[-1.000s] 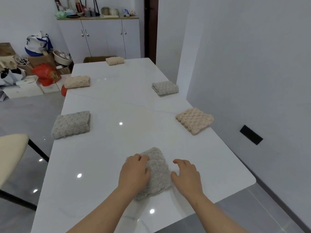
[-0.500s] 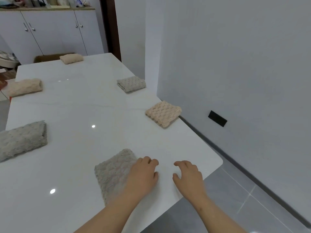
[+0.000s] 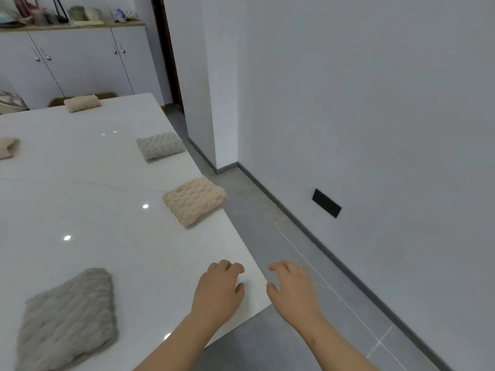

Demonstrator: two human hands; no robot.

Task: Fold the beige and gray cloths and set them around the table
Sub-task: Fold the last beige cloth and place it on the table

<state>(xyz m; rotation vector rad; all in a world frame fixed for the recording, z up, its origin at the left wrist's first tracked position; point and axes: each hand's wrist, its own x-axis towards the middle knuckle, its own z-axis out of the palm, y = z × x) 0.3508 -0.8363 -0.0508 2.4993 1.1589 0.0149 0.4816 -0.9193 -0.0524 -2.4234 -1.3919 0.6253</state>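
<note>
A folded gray cloth [image 3: 69, 317] lies on the white table [image 3: 93, 199] at the near left, with neither hand on it. My left hand [image 3: 218, 289] hovers over the table's near right corner, fingers loosely curled and holding nothing. My right hand [image 3: 293, 290] hangs past the table edge over the floor, also holding nothing. Along the right edge lie a folded beige cloth [image 3: 194, 200] and, farther back, a folded gray cloth [image 3: 160, 145]. Another beige cloth [image 3: 81, 103] sits at the far end, and one more beige cloth [image 3: 8, 148] shows at the left border.
A gray tiled floor [image 3: 281, 236] runs between the table and a white wall [image 3: 375, 103] on the right. White cabinets [image 3: 80, 62] with clutter on top stand behind the table. A dark doorway [image 3: 167, 49] opens beside them.
Both hands have come off the near gray cloth and shifted right, past the table's corner. The view has turned to the right, so the cloths slid left in frame.
</note>
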